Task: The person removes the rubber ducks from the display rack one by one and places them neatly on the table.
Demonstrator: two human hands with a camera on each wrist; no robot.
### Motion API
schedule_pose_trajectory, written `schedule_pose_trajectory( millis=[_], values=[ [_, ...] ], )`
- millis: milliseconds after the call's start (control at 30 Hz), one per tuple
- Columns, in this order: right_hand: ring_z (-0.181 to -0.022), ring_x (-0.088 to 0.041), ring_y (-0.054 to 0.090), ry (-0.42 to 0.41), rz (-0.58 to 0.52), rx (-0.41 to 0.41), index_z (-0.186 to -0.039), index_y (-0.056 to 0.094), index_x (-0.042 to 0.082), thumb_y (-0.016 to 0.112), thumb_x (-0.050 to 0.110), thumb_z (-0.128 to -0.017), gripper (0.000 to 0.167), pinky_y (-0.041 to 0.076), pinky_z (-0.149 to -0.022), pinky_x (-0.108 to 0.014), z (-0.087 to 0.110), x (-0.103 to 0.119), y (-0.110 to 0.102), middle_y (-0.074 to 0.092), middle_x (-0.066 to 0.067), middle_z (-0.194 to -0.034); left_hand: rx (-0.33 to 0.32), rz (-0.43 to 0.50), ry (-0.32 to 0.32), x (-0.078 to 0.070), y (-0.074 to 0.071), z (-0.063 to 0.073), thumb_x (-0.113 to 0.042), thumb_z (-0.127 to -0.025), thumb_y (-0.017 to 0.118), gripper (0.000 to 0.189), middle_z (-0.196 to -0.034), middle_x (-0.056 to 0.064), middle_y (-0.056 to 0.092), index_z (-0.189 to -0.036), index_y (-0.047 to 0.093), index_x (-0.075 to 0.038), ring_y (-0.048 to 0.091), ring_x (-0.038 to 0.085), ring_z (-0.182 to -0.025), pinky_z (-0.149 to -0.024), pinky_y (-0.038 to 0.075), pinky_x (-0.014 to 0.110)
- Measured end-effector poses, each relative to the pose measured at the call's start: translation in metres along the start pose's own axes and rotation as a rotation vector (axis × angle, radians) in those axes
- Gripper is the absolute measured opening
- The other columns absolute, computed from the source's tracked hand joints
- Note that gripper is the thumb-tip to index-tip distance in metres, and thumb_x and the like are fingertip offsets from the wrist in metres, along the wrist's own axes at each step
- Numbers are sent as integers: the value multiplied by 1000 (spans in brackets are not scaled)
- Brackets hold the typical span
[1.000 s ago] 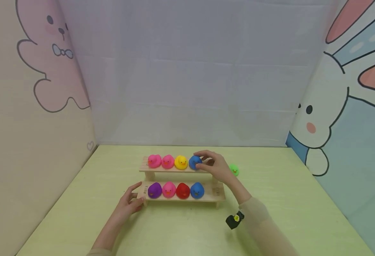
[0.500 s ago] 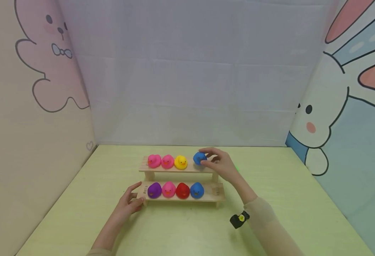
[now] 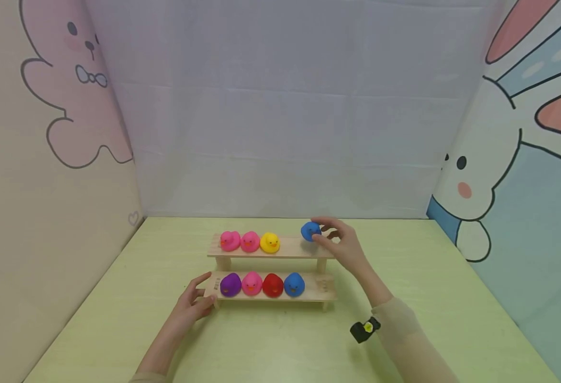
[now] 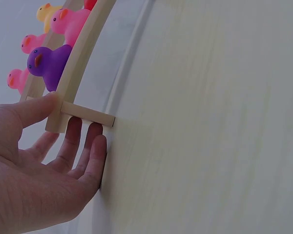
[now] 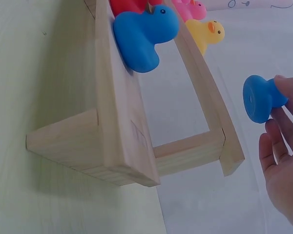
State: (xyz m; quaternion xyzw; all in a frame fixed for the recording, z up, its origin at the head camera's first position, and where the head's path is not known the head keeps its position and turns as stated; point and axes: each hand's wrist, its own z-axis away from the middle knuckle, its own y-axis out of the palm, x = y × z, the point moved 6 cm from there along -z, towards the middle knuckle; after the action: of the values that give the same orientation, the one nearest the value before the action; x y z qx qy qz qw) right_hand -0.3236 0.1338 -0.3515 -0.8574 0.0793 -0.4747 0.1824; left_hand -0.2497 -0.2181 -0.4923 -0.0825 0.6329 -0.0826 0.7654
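A two-tier wooden stand point(image 3: 270, 299) bears rubber ducks on both steps. My left hand point(image 3: 192, 302) grips the left end of its lower step, thumb on top near the purple duck point(image 4: 51, 66) and fingers under the plank by the leg. Raised over the right part of the upper step, a blue rubber duck point(image 3: 311, 231) is pinched between the thumb and fingers of my right hand point(image 3: 344, 244). In the right wrist view its flat underside shows, apart from the wood.
The upper step carries two pink ducks point(image 3: 250, 242) and a yellow duck point(image 3: 270, 243). Along the lower step sit a purple, a pink point(image 3: 252, 284), a red point(image 3: 273, 285) and another blue duck point(image 3: 294, 285). A pale curtain point(image 3: 280, 133) hangs behind the table point(image 3: 280, 346).
My right hand has lifted the blue duck off the upper step and carried it up and right. The green duck on the table is now hidden behind that hand. My left hand stays put.
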Motion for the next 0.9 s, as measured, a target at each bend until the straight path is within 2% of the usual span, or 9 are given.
schedule_pose_trajectory(
  millis=[67, 300, 400, 500, 633, 733, 900],
  values=[
    [-100, -31, 57, -8, -12, -12, -124, 62, -7, 67, -2, -89, 35, 50, -78, -22, 1, 7, -4, 66, -25, -119, 1, -4, -2, 1, 0, 0, -12, -99, 57, 61, -126, 18, 55, -153, 31, -24, 64, 21, -106, -93, 56, 38],
    [-99, -21, 58, -22, -44, -60, -122, 63, -7, 67, -1, -90, 34, 50, -77, -20, 3, 6, -13, 66, -26, -118, 1, -2, -4, 1, 0, 1, -12, -99, 57, 61, -124, 17, 55, -153, 31, -24, 64, 20, -104, -93, 56, 38],
    [-98, -16, 58, -13, -57, -73, -122, 63, -7, 67, -1, -90, 34, 50, -77, -20, 4, 2, -16, 66, -26, -119, 2, -2, -1, 0, 0, 2, -12, -99, 57, 62, -124, 17, 55, -153, 31, -24, 63, 20, -104, -93, 56, 39],
    [-98, -10, 57, -15, -63, -95, -124, 64, -2, 68, 2, -90, 34, 49, -77, -18, 4, -16, -19, 66, -23, -120, 8, -5, 6, 0, 0, 1, -13, -99, 57, 62, -124, 17, 55, -153, 30, -23, 63, 20, -105, -93, 56, 39],
    [-97, -13, 58, -23, -62, -119, -123, 64, -3, 67, 1, -90, 33, 49, -76, -17, 5, -17, -23, 66, -25, -119, 10, -10, 6, 1, 0, 1, -13, -99, 57, 61, -122, 17, 55, -153, 30, -23, 63, 19, -104, -92, 56, 37],
    [-97, -20, 57, -3, -63, -126, -122, 62, -10, 67, -2, -90, 33, 49, -76, -17, 7, -5, -28, 64, -30, -119, 12, -13, 6, 1, 0, 0, -13, -99, 56, 61, -122, 17, 55, -154, 30, -23, 63, 19, -103, -91, 56, 36],
    [-97, -21, 57, 26, -59, -139, -122, 62, -9, 66, -1, -90, 33, 49, -76, -18, 9, -7, -33, 64, -29, -119, 24, -13, 24, 1, 1, 0, -12, -100, 56, 61, -123, 19, 55, -154, 28, -20, 63, 20, -104, -92, 56, 40]
  ],
)
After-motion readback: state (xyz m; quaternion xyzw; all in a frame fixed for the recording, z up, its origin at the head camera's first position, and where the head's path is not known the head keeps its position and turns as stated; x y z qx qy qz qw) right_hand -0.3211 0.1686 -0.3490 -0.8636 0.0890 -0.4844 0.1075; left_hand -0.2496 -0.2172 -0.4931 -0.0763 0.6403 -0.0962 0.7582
